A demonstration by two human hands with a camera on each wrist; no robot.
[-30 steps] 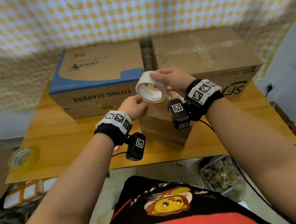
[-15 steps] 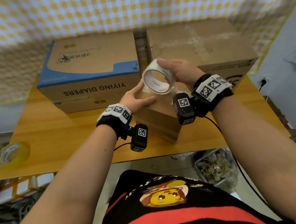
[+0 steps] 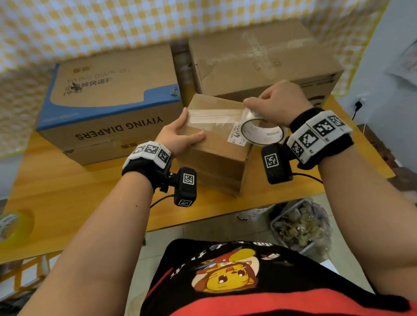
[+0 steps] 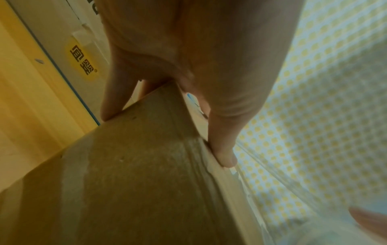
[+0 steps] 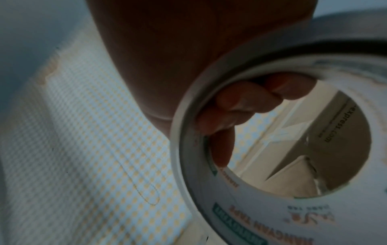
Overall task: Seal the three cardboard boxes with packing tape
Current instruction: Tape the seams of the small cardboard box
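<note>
Right hand (image 3: 277,104) has its grip curled through the core of the clear tape roll (image 3: 262,133), hanging off the near right corner of the small box (image 3: 214,154), with a strip of tape (image 3: 215,116) already stretched across the lid. Left hand (image 3: 178,136) is clamped over the box's left edge, thumb on top, fingers down the side, pinning the strip's start.

The small box stands in front of the gap between the diaper box (image 3: 111,111) and the plain carton (image 3: 264,58), all on the tabletop (image 3: 61,197).

Risks, as I judge them: the roll pulls at an angle and the strip could wander off the seam or wrinkle; if that left thumb eases, the free end may lift; a light box could skid on a hard tug.

The head view gives the whole layout. The left wrist view alone shows the thumb (image 4: 222,149) pressing right at the lid's edge. The right wrist view alone shows fingers (image 5: 240,102) hooked inside the roll's core.
</note>
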